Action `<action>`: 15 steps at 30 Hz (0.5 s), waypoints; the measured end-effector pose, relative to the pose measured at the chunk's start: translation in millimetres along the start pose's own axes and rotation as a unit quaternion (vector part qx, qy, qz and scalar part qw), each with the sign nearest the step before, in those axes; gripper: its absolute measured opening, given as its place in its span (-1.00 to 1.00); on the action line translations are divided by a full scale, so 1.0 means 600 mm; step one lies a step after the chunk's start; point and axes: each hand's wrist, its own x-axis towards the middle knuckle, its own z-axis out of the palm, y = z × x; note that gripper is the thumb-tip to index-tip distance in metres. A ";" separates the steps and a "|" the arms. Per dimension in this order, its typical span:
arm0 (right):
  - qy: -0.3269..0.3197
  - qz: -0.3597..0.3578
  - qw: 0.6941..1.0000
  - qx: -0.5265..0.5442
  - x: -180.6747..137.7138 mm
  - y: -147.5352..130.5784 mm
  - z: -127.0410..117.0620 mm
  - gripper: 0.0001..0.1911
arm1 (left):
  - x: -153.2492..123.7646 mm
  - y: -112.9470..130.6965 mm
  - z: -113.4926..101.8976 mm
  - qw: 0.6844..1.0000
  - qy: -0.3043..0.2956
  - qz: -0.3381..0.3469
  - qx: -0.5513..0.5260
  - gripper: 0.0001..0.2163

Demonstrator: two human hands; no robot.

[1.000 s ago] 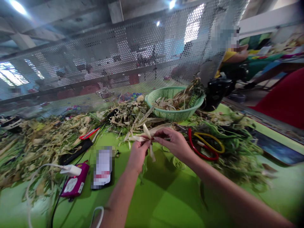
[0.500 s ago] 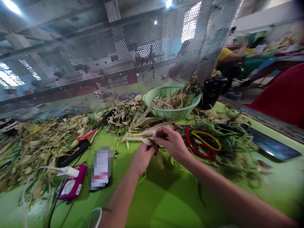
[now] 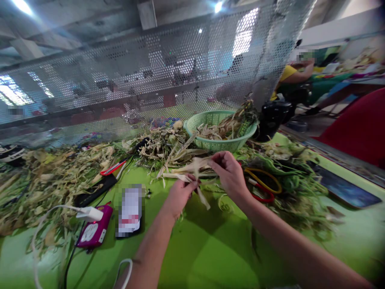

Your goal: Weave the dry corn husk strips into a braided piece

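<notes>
My left hand [image 3: 180, 195] pinches a pale dried corn husk [image 3: 203, 198] between thumb and fingers, its end hanging below the hand. My right hand [image 3: 231, 174], up and to the right, has its fingertips closed on a thin husk strip [image 3: 197, 167] that runs toward the left hand. Behind both hands, more dried husks [image 3: 192, 154] lie on the green table [image 3: 210, 249]. To the right of my right hand are scissors [image 3: 266, 179] with red and yellow handles, partly hidden by it.
A green plastic basket [image 3: 222, 144] holds dried husks. Plant scraps [image 3: 39, 180] cover the left. A red cutter [image 3: 113, 167], a phone [image 3: 129, 210] and a magenta device [image 3: 95, 229] with cables lie left; a dark phone [image 3: 345, 186] lies right. A perforated screen [image 3: 135, 80] stands behind.
My right hand has moved up and right, away from my left hand, drawing a husk strip out between them. My left hand stays in nearly the same place. The view has shifted slightly.
</notes>
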 end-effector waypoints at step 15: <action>-0.168 -0.049 0.980 -0.096 0.036 -0.072 0.044 -0.78 | 0.038 0.063 -0.002 0.962 0.174 0.103 -0.184 -0.72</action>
